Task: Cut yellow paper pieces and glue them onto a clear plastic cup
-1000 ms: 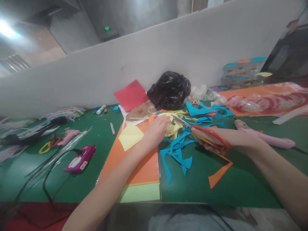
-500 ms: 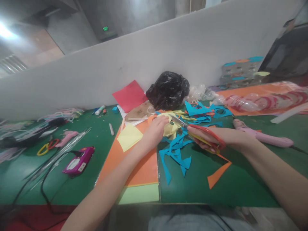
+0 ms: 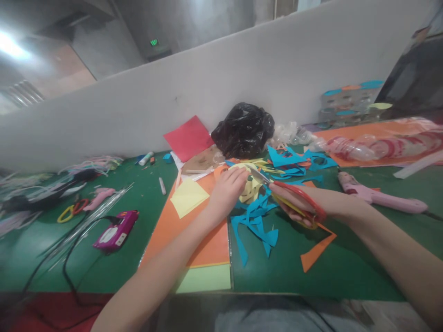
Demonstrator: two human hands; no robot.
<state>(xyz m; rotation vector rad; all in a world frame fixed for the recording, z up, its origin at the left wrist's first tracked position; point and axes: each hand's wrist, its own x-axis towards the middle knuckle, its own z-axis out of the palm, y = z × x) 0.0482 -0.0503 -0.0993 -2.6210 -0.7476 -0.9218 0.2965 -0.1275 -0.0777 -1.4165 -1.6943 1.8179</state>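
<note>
My right hand [image 3: 294,203] grips scissors [image 3: 313,205] with red and yellow handles, their blades pointing up and left. Those blades meet a piece of pale yellow paper [image 3: 251,189], which my left hand [image 3: 228,186] pinches at its left side; its fingertips partly hide the paper. Beneath and beside the hands lie blue paper scraps [image 3: 258,226] and an orange strip [image 3: 318,249]. To the left of my left hand, a yellow square sheet [image 3: 188,197] rests on large orange paper [image 3: 194,244].
Behind the hands sit a black plastic bag [image 3: 244,129] and a red sheet [image 3: 188,138]. At right lies a pink glue gun [image 3: 384,196], with plastic bottles [image 3: 374,146] behind. A purple power strip [image 3: 117,233] with a black cord and other scissors [image 3: 71,212] are at left.
The whole view has shifted slightly. My left hand lies a little flatter over the yellow paper, and the scissors stay at its right side.
</note>
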